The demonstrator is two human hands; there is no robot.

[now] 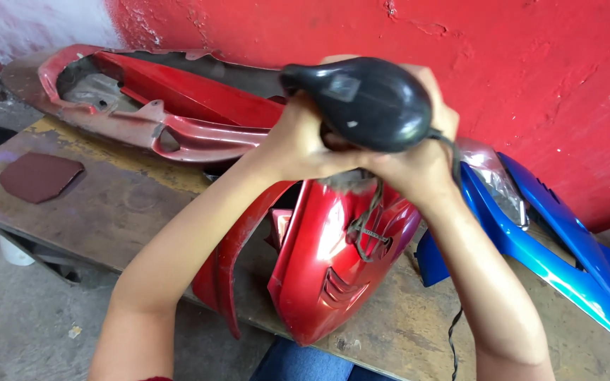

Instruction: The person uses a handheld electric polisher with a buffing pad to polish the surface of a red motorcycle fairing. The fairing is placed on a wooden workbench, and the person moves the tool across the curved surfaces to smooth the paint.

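Both hands meet at the upper centre of the frame around a black, rounded power tool (pixel 368 102), bulb-shaped with a narrower neck pointing to the upper left (most likely a small sander or polisher, though its working face is hidden). The left hand (pixel 298 141) is clenched around the underside near the neck; the right hand (pixel 418 159) wraps the rear end, where a dark cord (pixel 453 331) leaves the body and hangs down along the right forearm to the bottom edge.

Directly beneath the hands, at the centre of the frame, stands a glossy red motorcycle fairing panel (pixel 319 268) on a worn wooden workbench (pixel 128 204). The tool appears to sit just above the panel's dulled upper edge; whether it touches is hidden by the hands.

Working this edge well calls, in my judgement, for a steady two-handed grip, the working face kept flat to the curve, light pressure so the paint around is not gouged, and the cord kept off the panel.

At the upper left lies a second red fairing piece (pixel 142 106) against the red wall (pixel 531 70), a blue fairing (pixel 566 261) at the right, and a sheet of reddish sandpaper (pixel 37 176) at the left.
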